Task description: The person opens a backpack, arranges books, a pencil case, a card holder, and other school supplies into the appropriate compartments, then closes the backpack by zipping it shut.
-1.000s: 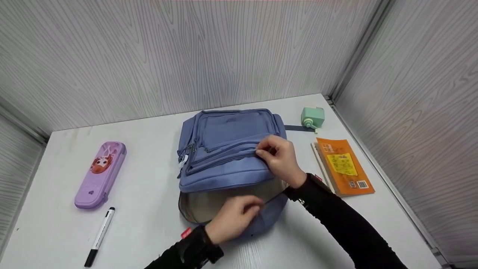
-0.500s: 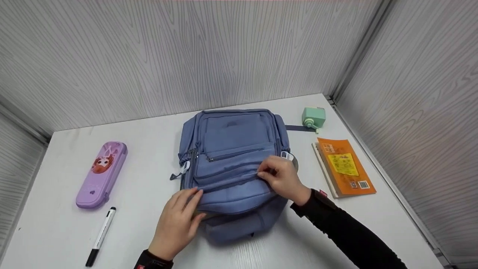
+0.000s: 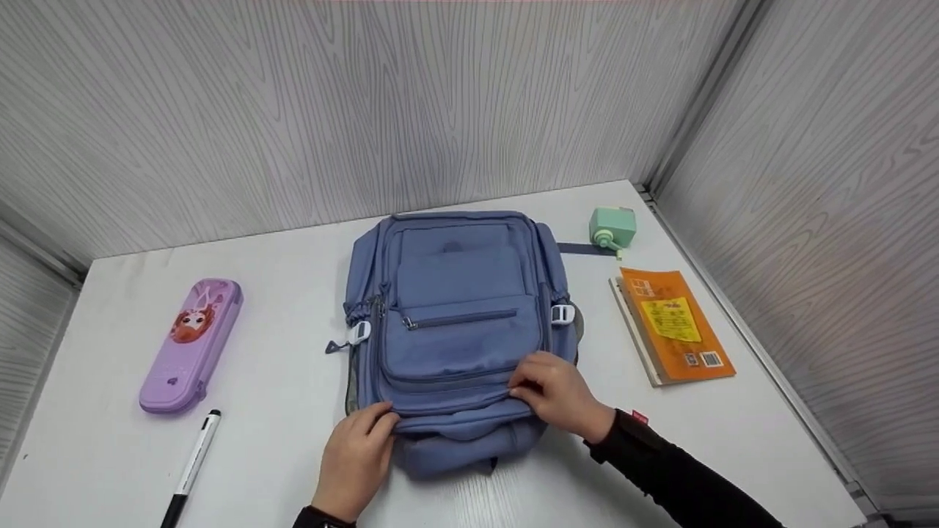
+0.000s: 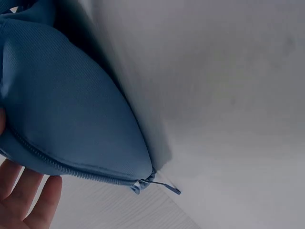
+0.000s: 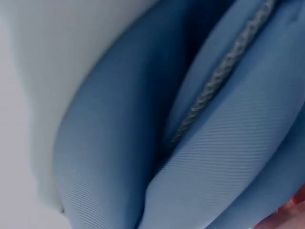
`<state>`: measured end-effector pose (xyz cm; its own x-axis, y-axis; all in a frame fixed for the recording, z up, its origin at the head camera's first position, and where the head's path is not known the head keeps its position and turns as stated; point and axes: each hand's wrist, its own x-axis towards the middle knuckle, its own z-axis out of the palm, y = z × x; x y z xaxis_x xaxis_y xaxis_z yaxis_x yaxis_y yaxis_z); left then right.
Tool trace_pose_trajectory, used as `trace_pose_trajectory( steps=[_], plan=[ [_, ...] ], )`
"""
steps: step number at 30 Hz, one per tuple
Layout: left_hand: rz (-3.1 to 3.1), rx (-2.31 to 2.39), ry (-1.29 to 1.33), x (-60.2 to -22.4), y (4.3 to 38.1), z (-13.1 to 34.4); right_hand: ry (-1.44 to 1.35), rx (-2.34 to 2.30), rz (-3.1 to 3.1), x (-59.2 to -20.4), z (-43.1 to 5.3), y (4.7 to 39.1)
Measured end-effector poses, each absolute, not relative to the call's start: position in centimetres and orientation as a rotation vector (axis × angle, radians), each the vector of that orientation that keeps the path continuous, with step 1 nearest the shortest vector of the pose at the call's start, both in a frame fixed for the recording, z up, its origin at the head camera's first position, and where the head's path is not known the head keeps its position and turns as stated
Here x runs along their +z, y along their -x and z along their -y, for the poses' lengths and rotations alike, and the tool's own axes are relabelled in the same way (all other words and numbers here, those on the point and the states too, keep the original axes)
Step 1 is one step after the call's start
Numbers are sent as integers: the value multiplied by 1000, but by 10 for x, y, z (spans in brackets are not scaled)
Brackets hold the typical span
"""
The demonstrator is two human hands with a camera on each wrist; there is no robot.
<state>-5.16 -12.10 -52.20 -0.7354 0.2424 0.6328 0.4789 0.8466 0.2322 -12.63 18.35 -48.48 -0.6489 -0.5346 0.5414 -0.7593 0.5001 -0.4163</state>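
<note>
Blue backpack [image 3: 455, 275] on the bench [image 3: 286, 345], front panel [image 3: 466, 356] lowered over its mouth.
Head: we find the panel, raised a second ago, now laid down; the left hand [image 3: 356, 451] pinches its near-left edge, the right hand [image 3: 561, 396] its near-right. Left wrist: we see fingers at a zip [image 4: 71, 170], its pull [image 4: 170, 188] free. Right wrist: we note zip teeth [image 5: 224, 71], the hand barely in frame; we judge the mouth covered, closure unverified.

Black right sleeve [image 3: 697, 473], red tag [image 3: 640, 417]
The tag is small; the left cuff [image 3: 319, 519] is also black.
</note>
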Motion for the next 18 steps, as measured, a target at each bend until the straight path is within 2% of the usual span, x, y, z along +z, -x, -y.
trace_pose_trajectory(
  steps=[5,8,12,18],
  plan=[
    [2404,-519,506,-525,53,120,-1116,960,2402,-488,-193,127],
    [2429,-517,497,-525,52,120,-985,1004,2408,-486,-209,134],
    [2452,-515,490,-525,51,120,-526,1031,2500,-481,-249,155],
    [2445,-518,501,-525,52,120,264,1071,2794,-479,-339,189]
  ],
)
